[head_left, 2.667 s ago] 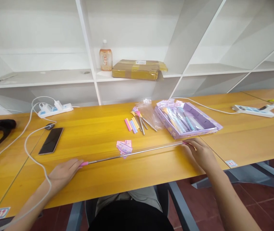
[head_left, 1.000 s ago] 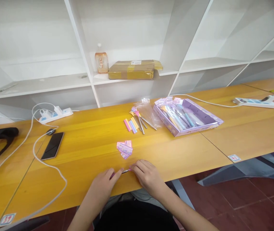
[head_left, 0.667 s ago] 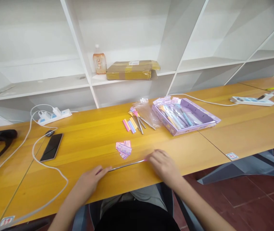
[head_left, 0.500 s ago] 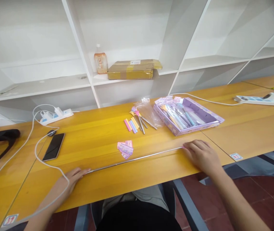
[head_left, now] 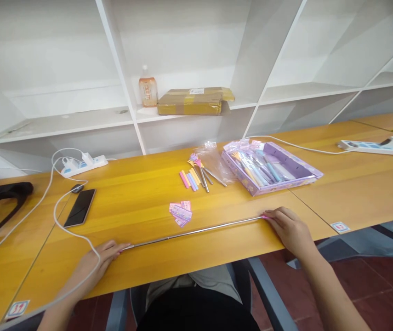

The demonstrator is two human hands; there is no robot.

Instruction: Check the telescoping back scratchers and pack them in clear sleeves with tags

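A thin silver telescopic back scratcher (head_left: pixel 196 231) is drawn out long, just over the table, its right end a little farther from me. My left hand (head_left: pixel 105 255) pinches its left end. At the other end, the fingers of my right hand (head_left: pixel 287 227) close on a pink part, mostly covered. Behind the rod lie pink and purple printed cards (head_left: pixel 181 212). Farther back are several shorter back scratchers (head_left: pixel 201 172) with coloured hand-shaped heads, beside pastel handle sleeves (head_left: pixel 190 179). A purple open box (head_left: pixel 284 184) holds more wrapped ones.
A phone (head_left: pixel 80 208) and white cable (head_left: pixel 79 234) lie at the left; the cable crosses over my left forearm. Power strips (head_left: pixel 86 166) sit at both sides. Clear plastic wrapping (head_left: pixel 215 158) is by the box. A bottle (head_left: pixel 148 92) and carton (head_left: pixel 191 102) stand on the shelf.
The right end of the back scratcher has come slightly nearer to me with my right hand. My left hand keeps its hold. The view has shifted a little.
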